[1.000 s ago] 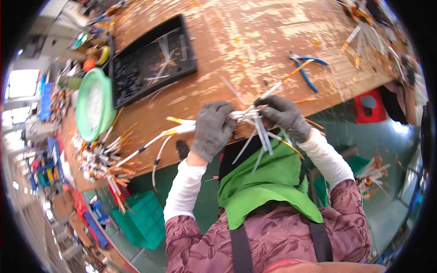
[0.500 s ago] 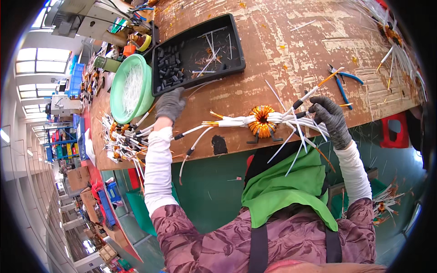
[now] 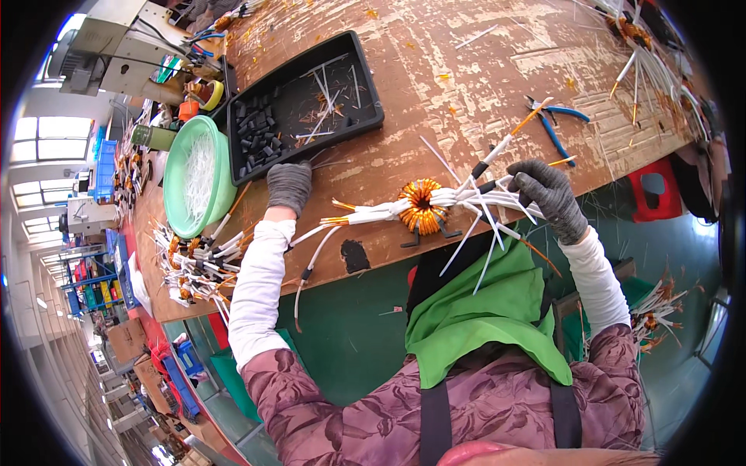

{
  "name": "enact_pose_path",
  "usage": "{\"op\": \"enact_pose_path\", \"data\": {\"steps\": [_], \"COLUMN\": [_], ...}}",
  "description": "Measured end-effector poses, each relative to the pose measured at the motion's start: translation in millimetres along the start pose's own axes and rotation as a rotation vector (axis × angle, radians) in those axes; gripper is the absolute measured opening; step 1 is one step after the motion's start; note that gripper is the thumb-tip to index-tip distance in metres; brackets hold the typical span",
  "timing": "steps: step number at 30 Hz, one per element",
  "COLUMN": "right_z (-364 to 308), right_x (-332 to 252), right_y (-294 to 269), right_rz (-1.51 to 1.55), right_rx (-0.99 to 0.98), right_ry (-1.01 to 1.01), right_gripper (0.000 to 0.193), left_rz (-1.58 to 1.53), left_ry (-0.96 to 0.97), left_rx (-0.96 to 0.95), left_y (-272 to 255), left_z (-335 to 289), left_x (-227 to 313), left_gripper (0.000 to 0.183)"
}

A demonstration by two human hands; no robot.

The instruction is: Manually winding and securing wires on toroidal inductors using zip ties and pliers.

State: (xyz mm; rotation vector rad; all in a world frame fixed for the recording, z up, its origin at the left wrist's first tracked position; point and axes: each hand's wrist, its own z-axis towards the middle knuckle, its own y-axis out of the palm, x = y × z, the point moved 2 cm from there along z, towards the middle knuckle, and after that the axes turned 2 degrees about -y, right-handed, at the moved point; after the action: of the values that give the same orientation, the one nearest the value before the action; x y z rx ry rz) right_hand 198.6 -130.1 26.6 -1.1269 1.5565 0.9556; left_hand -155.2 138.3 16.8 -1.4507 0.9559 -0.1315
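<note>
A toroidal coil point(image 3: 422, 206) wound with copper-coloured wire lies near the table's front edge, with white-sleeved leads spreading to both sides. My right hand point(image 3: 549, 199), in a grey glove, is at the right-hand leads. Its curled fingers close on one lead, whose bare orange end point(image 3: 563, 161) sticks out beyond them. Short black sleeves point(image 3: 479, 168) sit on some leads. At the near edge of the black tray point(image 3: 359, 128), my grey-gloved left hand point(image 3: 289, 189) is closed, its fingertips hidden. Small black tubes point(image 3: 256, 133) lie in the tray just beyond it.
A green basin point(image 3: 226, 172) of thin white tubes stands left of the tray. Finished-looking coils point(image 3: 190, 260) are heaped at the table's left end, more point(image 3: 633, 35) at the far right. Blue-handled cutters point(image 3: 559, 141) lie beyond my right hand. A machine point(image 3: 128, 58) stands far left.
The view has shifted, so the table appears further left. Relative to the tray, my left hand has moved right along its near edge. My right hand stays by the coil's leads.
</note>
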Motion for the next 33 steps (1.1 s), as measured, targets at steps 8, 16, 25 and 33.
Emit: {"op": "enact_pose_path", "data": {"steps": [8,16,25,33], "right_z": [11.1,4.9,17.6,38.8], "right_x": [-34.6,-40.5,-67.5,-73.2], "right_y": [-3.2,9.6,33.9,87.1], "right_rz": [-0.1,-0.15,-0.078,0.005], "right_rx": [0.017,-0.086,-0.148,-0.53], "right_ry": [-0.133,-0.183,-0.025,0.064], "right_gripper": [0.024,0.019,0.025,0.028], "left_rz": [-0.149,-0.131,-0.284,-0.258], "left_ry": [-0.02,0.238,0.428,0.631], "left_rx": [-0.039,-0.122,0.648,0.779], "left_y": [-19.7,-19.8,-110.9,-185.6], "left_z": [-10.4,-6.1,-20.9,-27.8], "left_x": [1.4,23.6,37.8,91.3], "left_gripper": [0.014,0.017,0.014,0.017]}}
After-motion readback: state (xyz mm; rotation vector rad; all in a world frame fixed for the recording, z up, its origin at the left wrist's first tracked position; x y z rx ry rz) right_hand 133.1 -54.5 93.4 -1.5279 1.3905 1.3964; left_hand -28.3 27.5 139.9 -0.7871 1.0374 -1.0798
